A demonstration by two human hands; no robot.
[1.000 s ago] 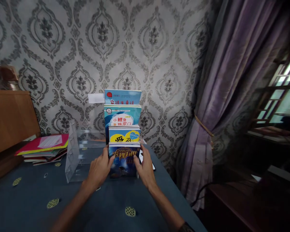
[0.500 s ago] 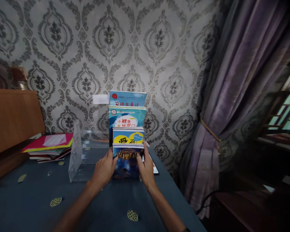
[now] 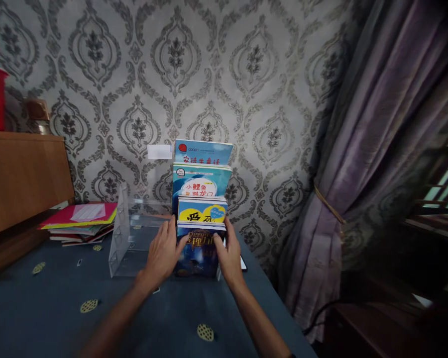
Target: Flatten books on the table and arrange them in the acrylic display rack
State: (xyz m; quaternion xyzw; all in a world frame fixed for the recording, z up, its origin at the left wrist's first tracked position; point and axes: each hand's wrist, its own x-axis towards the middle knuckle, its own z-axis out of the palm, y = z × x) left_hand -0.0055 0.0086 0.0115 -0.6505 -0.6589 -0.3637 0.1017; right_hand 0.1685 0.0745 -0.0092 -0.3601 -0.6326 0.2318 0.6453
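A row of upright books stands in a clear acrylic rack (image 3: 121, 233) on the blue table (image 3: 52, 318). The front one is a dark blue book (image 3: 197, 256) with gold lettering; behind it rise a yellow book (image 3: 202, 211), a light blue book (image 3: 201, 181) and a taller blue book (image 3: 203, 153). My left hand (image 3: 163, 253) grips the front book's left edge, fingers curled round it. My right hand (image 3: 229, 253) holds its right edge, thumb on the cover.
A flat pile of books with a pink cover (image 3: 80, 221) lies at the back left beside a wooden cabinet (image 3: 22, 174). A phone (image 3: 243, 263) lies right of the rack. Purple curtains (image 3: 362, 164) hang at the right, past the table edge.
Both hands have stayed on the front book and closed in slightly on its sides. The camera has shifted a little, so everything sits slightly further right.
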